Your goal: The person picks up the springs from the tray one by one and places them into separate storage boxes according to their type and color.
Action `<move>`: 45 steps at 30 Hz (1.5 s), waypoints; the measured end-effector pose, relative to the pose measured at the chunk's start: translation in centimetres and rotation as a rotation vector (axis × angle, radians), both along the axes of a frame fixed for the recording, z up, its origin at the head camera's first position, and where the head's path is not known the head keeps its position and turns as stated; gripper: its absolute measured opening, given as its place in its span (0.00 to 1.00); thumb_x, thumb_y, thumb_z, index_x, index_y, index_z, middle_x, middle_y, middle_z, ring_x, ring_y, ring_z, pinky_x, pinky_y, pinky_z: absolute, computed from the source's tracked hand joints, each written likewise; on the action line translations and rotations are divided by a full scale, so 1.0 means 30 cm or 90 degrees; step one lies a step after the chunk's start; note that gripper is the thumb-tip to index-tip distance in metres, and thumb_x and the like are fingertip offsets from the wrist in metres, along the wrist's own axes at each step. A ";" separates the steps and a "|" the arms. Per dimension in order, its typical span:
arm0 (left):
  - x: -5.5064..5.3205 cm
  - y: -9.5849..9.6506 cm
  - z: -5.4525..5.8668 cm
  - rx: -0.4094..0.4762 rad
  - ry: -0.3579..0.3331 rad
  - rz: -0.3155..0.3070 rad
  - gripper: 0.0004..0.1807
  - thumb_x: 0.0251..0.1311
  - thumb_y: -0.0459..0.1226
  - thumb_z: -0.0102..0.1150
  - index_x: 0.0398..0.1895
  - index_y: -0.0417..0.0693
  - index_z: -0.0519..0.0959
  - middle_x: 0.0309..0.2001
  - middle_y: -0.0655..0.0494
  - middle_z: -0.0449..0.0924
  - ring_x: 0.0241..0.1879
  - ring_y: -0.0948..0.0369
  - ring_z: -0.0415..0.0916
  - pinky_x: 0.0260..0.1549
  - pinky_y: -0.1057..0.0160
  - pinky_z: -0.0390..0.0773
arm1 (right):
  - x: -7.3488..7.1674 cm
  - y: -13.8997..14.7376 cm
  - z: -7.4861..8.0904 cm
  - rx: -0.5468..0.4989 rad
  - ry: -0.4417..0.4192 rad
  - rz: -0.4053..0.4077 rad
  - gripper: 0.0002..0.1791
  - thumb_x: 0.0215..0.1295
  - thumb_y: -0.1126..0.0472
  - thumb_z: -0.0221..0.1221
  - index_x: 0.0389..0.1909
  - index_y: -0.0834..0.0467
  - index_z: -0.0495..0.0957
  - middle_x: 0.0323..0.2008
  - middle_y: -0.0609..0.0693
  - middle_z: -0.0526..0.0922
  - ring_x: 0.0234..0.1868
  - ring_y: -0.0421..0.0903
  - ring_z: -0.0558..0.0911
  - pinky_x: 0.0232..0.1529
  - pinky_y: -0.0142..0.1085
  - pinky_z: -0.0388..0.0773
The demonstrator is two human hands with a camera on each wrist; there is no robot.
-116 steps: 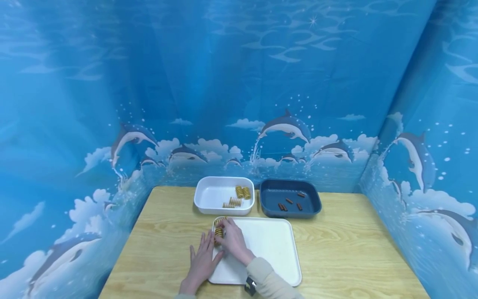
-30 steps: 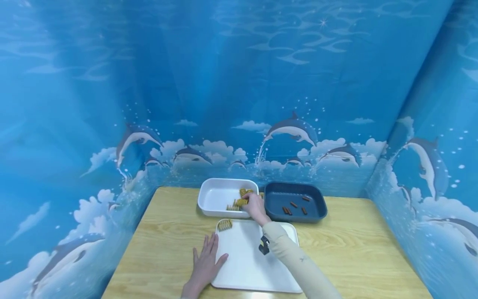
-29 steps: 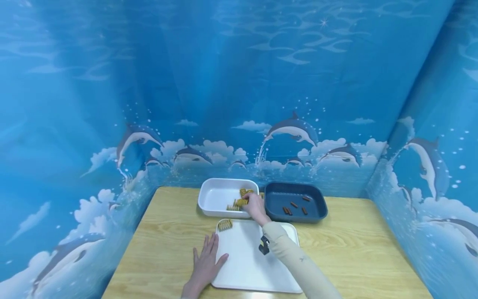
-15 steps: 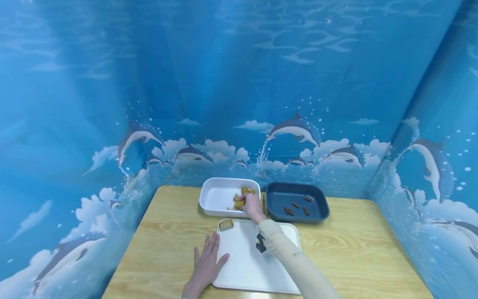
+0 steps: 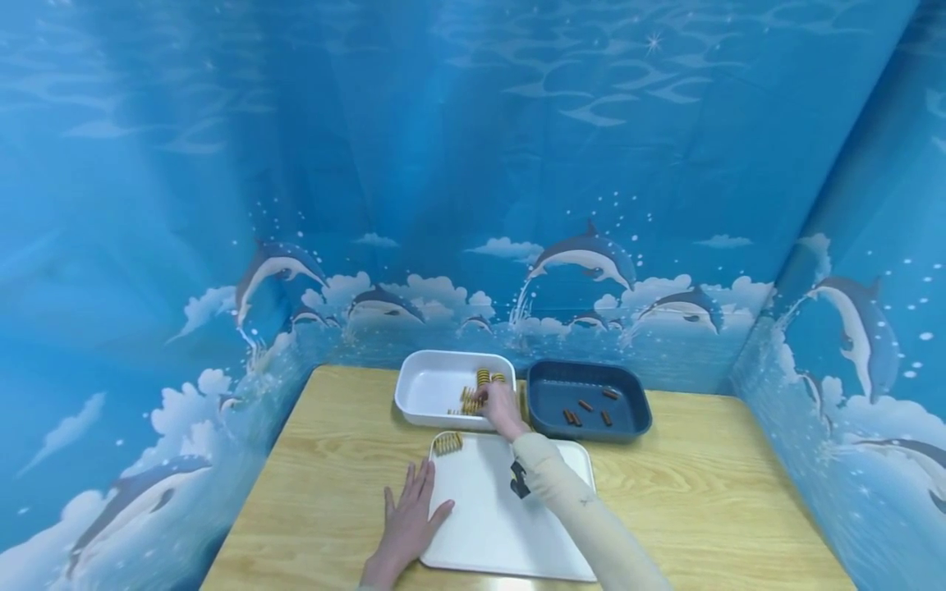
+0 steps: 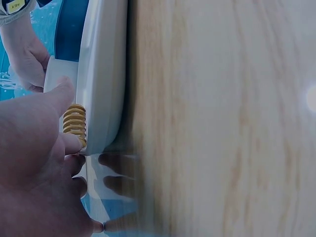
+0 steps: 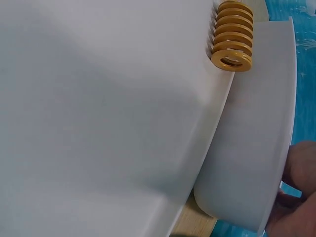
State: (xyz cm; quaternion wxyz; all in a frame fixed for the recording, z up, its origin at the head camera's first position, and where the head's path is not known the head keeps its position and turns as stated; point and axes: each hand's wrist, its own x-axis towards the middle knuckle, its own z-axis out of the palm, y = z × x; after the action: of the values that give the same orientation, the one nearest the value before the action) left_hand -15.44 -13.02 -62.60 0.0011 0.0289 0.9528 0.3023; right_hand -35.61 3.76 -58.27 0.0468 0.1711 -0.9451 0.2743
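My right hand (image 5: 499,408) reaches into the white bin (image 5: 414,414), its fingers bent down among yellow coil springs (image 5: 470,405). I cannot tell whether it grips one; the bin's wall hides the fingertips in the right wrist view. With fingers spread, my left hand (image 5: 406,521) lies at the left edge of the white tray (image 5: 510,525), thumb over its rim. Another coil spring (image 5: 447,443) lies in the tray's far left corner; the right wrist view shows this coil spring (image 7: 233,37) along the tray's rim.
A dark blue bin (image 5: 636,419) with several small brown cylinders (image 5: 585,405) stands right of the white bin. Both bins sit behind the tray on the wooden table (image 5: 709,484). A dolphin-print curtain (image 5: 473,164) hangs behind and at the sides.
Earlier both hands were at the tray's left edge, with a second spring there. The right hand has since carried a spring into the white bin, where its fingers shift slightly. The left hand stays put.
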 end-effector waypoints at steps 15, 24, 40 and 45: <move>-0.003 -0.008 -0.003 0.002 0.019 -0.005 0.42 0.71 0.54 0.54 0.77 0.34 0.58 0.78 0.39 0.54 0.77 0.37 0.46 0.66 0.20 0.34 | 0.066 0.042 0.090 -0.284 -0.010 -0.048 0.08 0.64 0.67 0.67 0.44 0.61 0.87 0.38 0.52 0.89 0.39 0.49 0.86 0.41 0.42 0.86; -0.002 -0.002 0.003 -0.001 0.006 -0.006 0.43 0.71 0.54 0.54 0.77 0.34 0.57 0.78 0.40 0.54 0.78 0.37 0.46 0.66 0.20 0.34 | 0.141 0.034 0.057 -0.314 0.007 0.016 0.10 0.63 0.69 0.68 0.45 0.62 0.86 0.39 0.54 0.88 0.40 0.50 0.87 0.41 0.36 0.87; -0.009 0.001 -0.012 -0.016 -0.003 0.001 0.43 0.71 0.56 0.54 0.77 0.35 0.57 0.79 0.40 0.53 0.78 0.38 0.45 0.66 0.21 0.35 | 0.232 -0.043 -0.034 -0.121 -0.007 0.172 0.15 0.59 0.66 0.71 0.48 0.56 0.85 0.45 0.48 0.87 0.47 0.45 0.85 0.52 0.36 0.83; -0.005 0.000 -0.008 -0.007 0.010 -0.001 0.43 0.71 0.54 0.55 0.76 0.34 0.58 0.78 0.38 0.55 0.77 0.37 0.47 0.66 0.20 0.36 | 0.234 -0.057 -0.060 -0.022 0.017 0.216 0.17 0.57 0.64 0.73 0.49 0.55 0.86 0.47 0.47 0.88 0.52 0.44 0.84 0.59 0.37 0.79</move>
State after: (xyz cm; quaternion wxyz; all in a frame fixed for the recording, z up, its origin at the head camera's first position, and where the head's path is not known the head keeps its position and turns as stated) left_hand -15.60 -13.02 -62.85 -0.0059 0.0321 0.9544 0.2967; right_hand -28.59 2.04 -60.06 0.0152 0.3312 -0.8970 0.2923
